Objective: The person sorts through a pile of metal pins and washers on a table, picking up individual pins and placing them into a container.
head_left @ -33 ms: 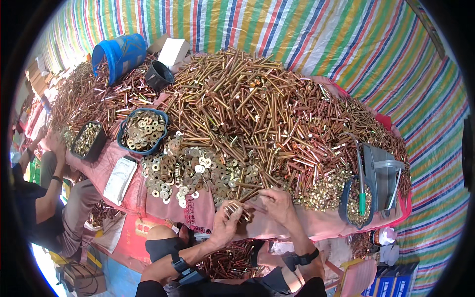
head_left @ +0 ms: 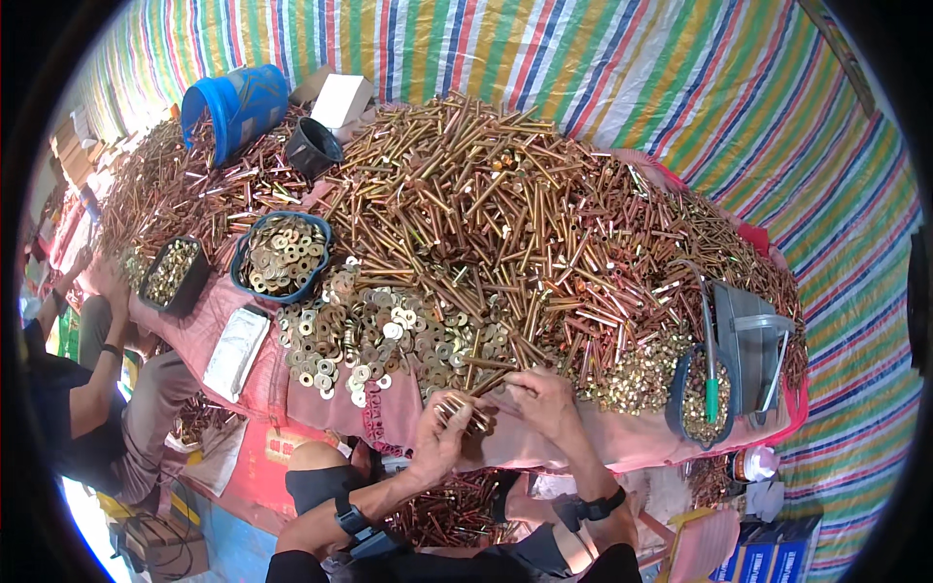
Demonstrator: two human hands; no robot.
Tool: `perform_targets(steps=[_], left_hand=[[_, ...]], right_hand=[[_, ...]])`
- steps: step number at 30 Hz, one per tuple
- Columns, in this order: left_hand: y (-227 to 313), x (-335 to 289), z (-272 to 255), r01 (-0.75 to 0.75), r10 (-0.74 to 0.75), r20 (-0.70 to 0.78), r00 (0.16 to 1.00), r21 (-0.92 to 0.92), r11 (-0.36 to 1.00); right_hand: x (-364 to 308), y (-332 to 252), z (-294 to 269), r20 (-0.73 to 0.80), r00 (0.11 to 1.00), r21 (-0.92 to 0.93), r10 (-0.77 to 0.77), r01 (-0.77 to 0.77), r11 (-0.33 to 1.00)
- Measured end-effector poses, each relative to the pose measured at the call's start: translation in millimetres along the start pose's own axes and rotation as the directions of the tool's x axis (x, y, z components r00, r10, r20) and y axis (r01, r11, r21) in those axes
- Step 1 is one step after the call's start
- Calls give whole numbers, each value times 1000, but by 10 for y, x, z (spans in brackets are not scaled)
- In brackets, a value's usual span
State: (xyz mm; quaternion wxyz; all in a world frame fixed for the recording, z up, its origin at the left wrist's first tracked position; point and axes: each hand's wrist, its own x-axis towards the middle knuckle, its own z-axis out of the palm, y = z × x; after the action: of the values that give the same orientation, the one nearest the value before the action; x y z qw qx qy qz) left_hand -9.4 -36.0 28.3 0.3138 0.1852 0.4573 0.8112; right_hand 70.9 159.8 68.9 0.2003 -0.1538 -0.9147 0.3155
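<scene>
My left hand (head_left: 439, 437) is closed around a bundle of brass-coloured bolts (head_left: 457, 412), held above the near edge of the cloth. To its right, my right hand (head_left: 546, 400) is closed in a pinch, its fingertips close to the bolts' far ends. Whatever lies between those fingertips is too small to tell. Just beyond both hands, a large heap of similar bolts (head_left: 457, 194) covers the table. Loose flat washers (head_left: 360, 335) lie spread left of the bundle, and small brass-coloured nuts (head_left: 632, 379) are piled to the right of my right hand.
A blue basin of washers (head_left: 240, 282) and a dark tub of nuts (head_left: 187, 296) stand left. At right are a nut tub (head_left: 677, 413) with a green-handled tool (head_left: 711, 398) and a grey scoop (head_left: 748, 316). A blue bucket (head_left: 233, 112) lies behind. A co-worker (head_left: 87, 389) sits left.
My right hand has shifted very slightly left, and the left hand's grip on the bolts has turned a little. Everything else stays in place.
</scene>
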Motion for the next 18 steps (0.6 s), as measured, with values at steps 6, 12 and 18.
perform_targets(steps=[6, 12, 18], left_hand=[[390, 99, -195, -59, 80, -150, 985, 141, 988], [406, 187, -253, -8, 43, -249, 968, 140, 990], [267, 274, -255, 62, -22, -116, 993, 357, 932]], right_hand=[[13, -195, 269, 31, 999, 85, 14, -16, 996], [133, -307, 346, 43, 961, -288, 275, -252, 924], [131, -72, 348, 193, 892, -87, 409, -400, 913]])
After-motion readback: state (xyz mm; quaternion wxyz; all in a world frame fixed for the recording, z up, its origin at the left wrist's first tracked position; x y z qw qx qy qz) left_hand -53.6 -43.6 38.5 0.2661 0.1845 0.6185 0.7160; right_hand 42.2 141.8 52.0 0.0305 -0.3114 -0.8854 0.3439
